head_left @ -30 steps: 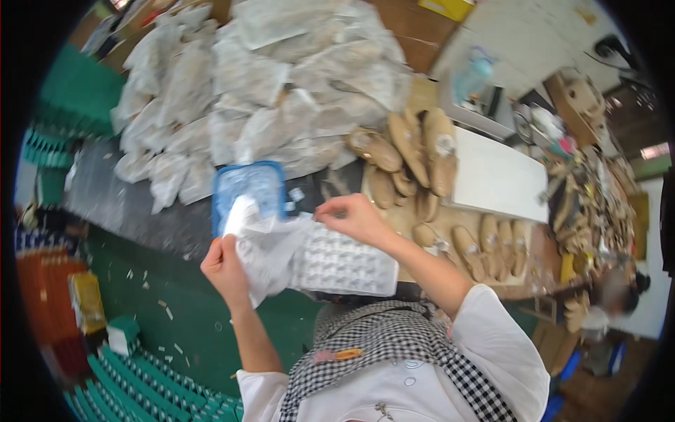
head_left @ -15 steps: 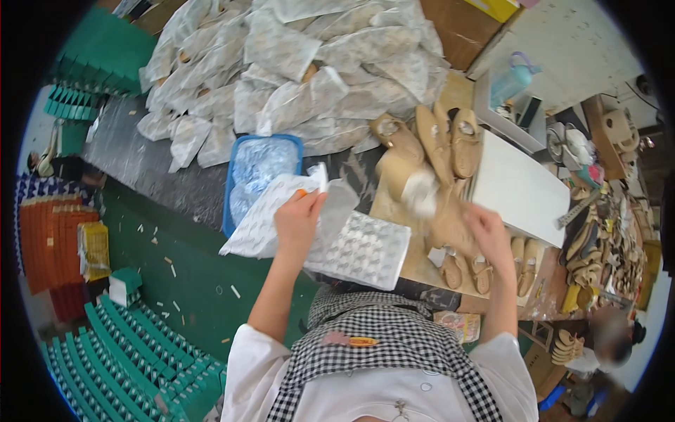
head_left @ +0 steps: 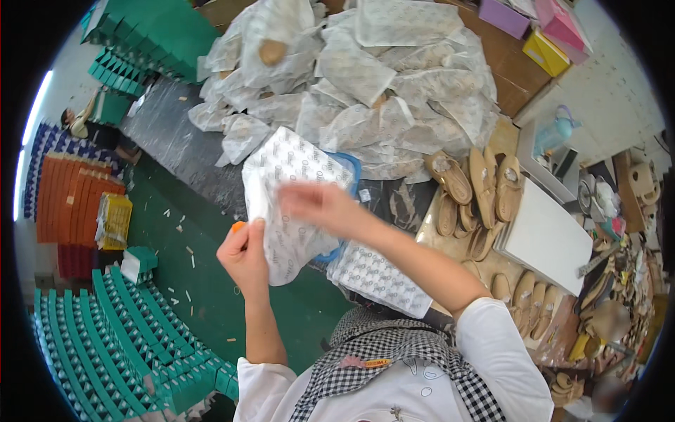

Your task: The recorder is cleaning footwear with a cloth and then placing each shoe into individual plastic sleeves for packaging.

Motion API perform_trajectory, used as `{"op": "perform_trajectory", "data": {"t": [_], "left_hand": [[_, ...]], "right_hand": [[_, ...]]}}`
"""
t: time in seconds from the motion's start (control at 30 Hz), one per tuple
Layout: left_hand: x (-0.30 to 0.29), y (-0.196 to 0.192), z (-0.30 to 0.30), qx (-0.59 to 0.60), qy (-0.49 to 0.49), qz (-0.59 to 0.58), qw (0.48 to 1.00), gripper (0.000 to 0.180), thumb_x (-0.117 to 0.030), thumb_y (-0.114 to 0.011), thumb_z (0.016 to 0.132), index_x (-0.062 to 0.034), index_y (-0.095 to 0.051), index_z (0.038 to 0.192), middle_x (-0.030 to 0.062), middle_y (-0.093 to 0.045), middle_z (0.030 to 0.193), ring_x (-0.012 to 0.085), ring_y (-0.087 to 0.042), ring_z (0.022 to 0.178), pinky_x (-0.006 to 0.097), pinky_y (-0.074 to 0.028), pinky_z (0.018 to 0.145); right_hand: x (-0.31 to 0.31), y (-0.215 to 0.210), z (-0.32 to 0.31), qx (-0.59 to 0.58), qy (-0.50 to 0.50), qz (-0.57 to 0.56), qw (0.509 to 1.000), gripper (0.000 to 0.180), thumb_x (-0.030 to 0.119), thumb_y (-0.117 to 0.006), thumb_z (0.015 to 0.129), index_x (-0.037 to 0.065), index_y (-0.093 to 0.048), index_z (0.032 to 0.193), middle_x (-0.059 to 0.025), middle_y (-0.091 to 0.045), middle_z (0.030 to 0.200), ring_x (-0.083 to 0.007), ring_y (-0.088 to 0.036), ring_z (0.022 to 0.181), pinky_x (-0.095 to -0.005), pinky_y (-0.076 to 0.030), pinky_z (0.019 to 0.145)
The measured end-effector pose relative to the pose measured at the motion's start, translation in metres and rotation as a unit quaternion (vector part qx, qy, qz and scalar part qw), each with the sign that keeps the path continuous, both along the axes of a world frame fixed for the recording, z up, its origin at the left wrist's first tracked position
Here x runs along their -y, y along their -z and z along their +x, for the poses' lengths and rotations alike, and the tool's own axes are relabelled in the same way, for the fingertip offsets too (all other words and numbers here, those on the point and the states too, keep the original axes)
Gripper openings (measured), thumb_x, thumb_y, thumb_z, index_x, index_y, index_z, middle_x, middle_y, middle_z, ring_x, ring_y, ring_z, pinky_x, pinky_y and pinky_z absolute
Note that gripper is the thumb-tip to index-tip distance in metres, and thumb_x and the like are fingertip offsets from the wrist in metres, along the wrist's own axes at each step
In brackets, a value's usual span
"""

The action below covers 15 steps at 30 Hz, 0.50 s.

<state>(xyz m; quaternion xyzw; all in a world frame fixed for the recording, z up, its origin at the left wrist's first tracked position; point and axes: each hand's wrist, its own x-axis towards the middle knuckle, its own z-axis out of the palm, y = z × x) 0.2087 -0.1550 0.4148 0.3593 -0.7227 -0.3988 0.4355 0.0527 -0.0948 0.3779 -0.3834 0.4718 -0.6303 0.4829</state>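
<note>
White and thin and printed all over, the bag (head_left: 299, 165) is up in the air in front of the body, partly covering the blue tray (head_left: 357, 169). And look at the left hand (head_left: 242, 257): thumb and fingers pinched tight on the bag's near left edge, with a bit of orange at a fingertip! The right hand (head_left: 309, 209) lies across the front of it, a pure blur; whether those fingers grip anything, I can't tell. The two hands are close, but apart.

Just beside, under the right forearm, there's a stack (head_left: 383, 278) of the same printed white material. Beyond, on the dark table (head_left: 176, 133), a great heap of wrapped shoes (head_left: 415, 84), one tan toe showing through near the top. Over to the right, bare tan shoes (head_left: 485, 193) lie bunched next to a white box (head_left: 545, 235). Away at lower left, curving rows of green boxes (head_left: 126, 337) stand on the green floor (head_left: 162, 190)!
</note>
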Motion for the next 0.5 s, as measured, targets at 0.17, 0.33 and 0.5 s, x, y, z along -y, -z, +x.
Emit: {"op": "perform_trajectory", "data": {"t": [0.17, 0.33, 0.5], "left_hand": [[-0.022, 0.045, -0.029, 0.008, 0.032, 0.086, 0.996, 0.019, -0.006, -0.061, 0.085, 0.0039, -0.054, 0.070, -0.0070, -0.039, 0.060, 0.0024, -0.034, 0.057, 0.021, -0.027, 0.050], [-0.020, 0.058, -0.042, 0.053, 0.125, 0.084, 0.987, 0.019, -0.004, -0.060, 0.084, 0.0050, -0.053, 0.069, -0.0045, -0.038, 0.058, 0.0032, -0.031, 0.054, 0.023, -0.024, 0.046], [-0.062, 0.056, -0.088, 0.145, 0.233, -0.029, 0.961, 0.012, -0.006, -0.064, 0.080, 0.0035, -0.060, 0.075, 0.0081, -0.045, 0.056, 0.0156, -0.041, 0.047, 0.028, -0.030, 0.046]], "right_hand": [[-0.089, 0.030, -0.017, -0.207, 0.117, 0.138, 0.961, 0.014, 0.008, -0.064, 0.078, 0.001, -0.065, 0.090, -0.0072, -0.069, 0.081, -0.0094, -0.064, 0.075, -0.0250, -0.050, 0.067], [-0.220, 0.101, -0.109, -0.577, 0.440, 0.299, 0.620, 0.023, 0.018, -0.065, 0.076, 0.006, -0.064, 0.095, -0.0161, -0.062, 0.078, -0.0322, -0.059, 0.079, -0.0404, -0.047, 0.069], [-0.271, 0.159, -0.143, -0.509, 0.432, 0.336, 0.665, 0.029, 0.016, -0.066, 0.077, 0.002, -0.062, 0.101, -0.0154, -0.065, 0.082, -0.0326, -0.061, 0.077, -0.0390, -0.048, 0.071]]}}
